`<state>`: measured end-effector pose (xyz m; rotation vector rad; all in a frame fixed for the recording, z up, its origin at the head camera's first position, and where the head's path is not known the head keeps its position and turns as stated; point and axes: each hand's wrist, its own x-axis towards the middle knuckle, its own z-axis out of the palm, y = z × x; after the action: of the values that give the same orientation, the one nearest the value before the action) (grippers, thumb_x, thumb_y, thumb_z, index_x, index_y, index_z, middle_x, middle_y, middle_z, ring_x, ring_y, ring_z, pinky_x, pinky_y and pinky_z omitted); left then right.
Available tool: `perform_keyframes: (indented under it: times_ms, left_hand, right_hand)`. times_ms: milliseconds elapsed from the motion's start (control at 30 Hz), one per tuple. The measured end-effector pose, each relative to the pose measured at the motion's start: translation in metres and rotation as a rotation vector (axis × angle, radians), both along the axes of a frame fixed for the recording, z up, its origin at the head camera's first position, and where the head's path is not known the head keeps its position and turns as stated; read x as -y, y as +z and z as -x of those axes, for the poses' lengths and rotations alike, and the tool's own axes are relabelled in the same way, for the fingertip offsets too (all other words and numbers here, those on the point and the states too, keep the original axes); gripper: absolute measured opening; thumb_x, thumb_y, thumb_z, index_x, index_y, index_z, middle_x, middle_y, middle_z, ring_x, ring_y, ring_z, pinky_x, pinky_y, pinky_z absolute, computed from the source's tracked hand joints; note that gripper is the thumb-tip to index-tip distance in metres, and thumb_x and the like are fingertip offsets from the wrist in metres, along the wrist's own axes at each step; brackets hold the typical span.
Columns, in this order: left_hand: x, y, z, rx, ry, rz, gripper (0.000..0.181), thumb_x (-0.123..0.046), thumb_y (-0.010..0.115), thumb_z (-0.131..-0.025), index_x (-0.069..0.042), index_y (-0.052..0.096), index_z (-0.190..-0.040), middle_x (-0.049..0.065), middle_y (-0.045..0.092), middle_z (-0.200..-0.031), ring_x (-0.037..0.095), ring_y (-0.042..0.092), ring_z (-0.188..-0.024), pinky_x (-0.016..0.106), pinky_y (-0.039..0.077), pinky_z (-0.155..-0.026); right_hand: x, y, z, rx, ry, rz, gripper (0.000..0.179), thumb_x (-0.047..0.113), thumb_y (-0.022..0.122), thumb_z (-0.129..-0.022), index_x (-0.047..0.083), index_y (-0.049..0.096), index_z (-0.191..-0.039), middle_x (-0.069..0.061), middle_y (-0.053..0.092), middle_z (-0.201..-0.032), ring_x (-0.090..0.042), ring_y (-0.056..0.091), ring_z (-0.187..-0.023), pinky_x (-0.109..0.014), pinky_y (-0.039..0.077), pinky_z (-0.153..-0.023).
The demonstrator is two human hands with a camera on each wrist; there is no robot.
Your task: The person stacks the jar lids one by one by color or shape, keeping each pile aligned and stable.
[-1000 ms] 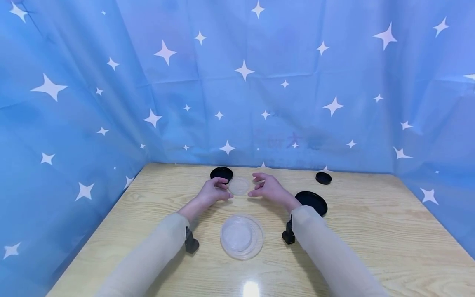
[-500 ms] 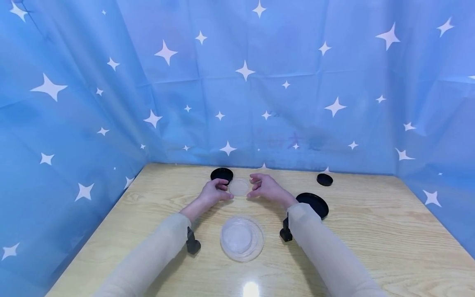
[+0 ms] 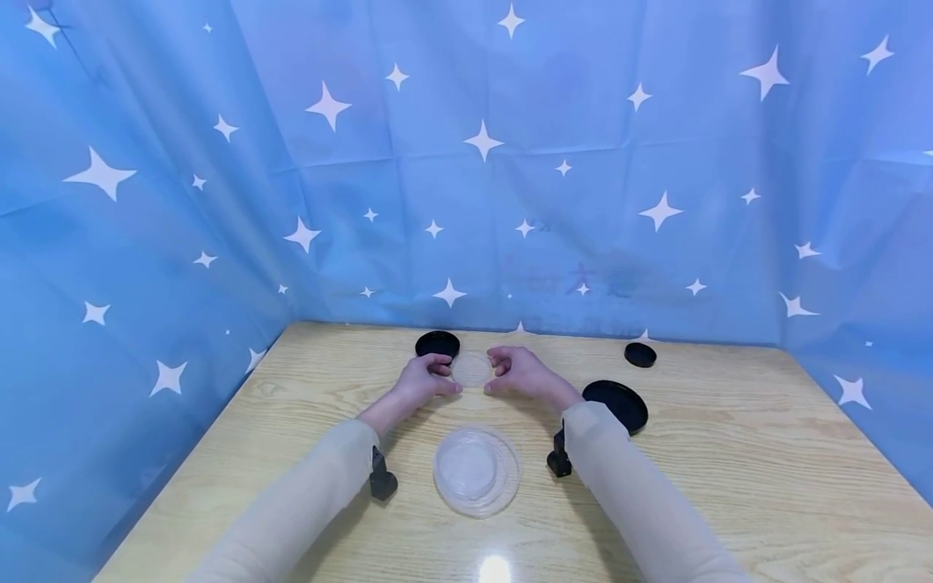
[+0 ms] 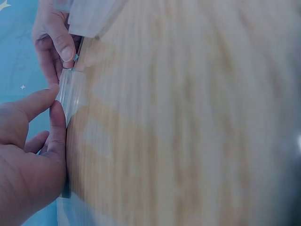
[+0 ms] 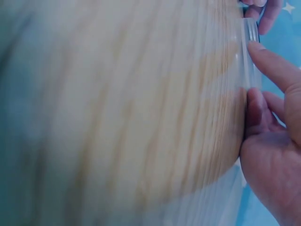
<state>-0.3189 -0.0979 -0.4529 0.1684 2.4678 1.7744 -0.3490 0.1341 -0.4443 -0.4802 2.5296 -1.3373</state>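
Right hand is easing inward and, with left hand, curling round the far clear dish, apparently steadying it.

Faint lettering is showing on the blue curtain behind the table; one mark is resembling the character "大", while its neighbours are blurring beyond reading.

Looks onto creased blue cloth, printed with white four-pointed stars, at back and both sides; below, meets a pale wood-grain table, catching a bright reflection nearby.
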Motion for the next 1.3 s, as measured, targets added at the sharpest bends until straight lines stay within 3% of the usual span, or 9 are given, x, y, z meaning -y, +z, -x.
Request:
perform_keyframes:
  times_ms: [467,800,1300]
  left_hand:
    - [-0.0013,-0.0020,0.0049,-0.005,-0.026,0.038,0.058,0.000,0.086,-0.079,0.005,0.062,-0.132,0.010,0.066,-0.103,0.020,0.061,-0.092,0.028,0.053,-0.081]
    - [-0.0041,-0.0011,0.0072,-0.010,-0.028,0.080,0.052,0.001,0.087,-0.076,0.005,0.066,-0.124,0.007,0.064,-0.097,0.016,0.057,-0.086,0.026,0.049,-0.080]
    - [-0.0051,0.0030,0.0007,-0.018,-0.027,0.054,0.051,0.005,0.086,-0.074,0.007,0.068,-0.122,0.008,0.065,-0.095,0.014,0.057,-0.083,0.024,0.050,-0.076]
  right_hand:
    - [-0.0016,-0.0021,-0.0010,-0.044,0.031,-0.030,0.063,0.007,0.084,-0.085,-0.007,0.056,-0.140,-0.009,0.061,-0.106,-0.019,0.055,-0.094,-0.032,0.048,-0.085]
    - [-0.0036,-0.0039,0.0007,-0.029,0.031,-0.026,0.060,0.010,0.085,-0.086,-0.004,0.059,-0.138,-0.008,0.061,-0.106,-0.020,0.054,-0.095,-0.031,0.047,-0.085]
    - [-0.0018,0.0004,-0.0073,-0.026,0.025,-0.009,0.061,0.008,0.086,-0.084,-0.007,0.058,-0.136,-0.009,0.061,-0.104,-0.020,0.055,-0.094,-0.033,0.048,-0.086]
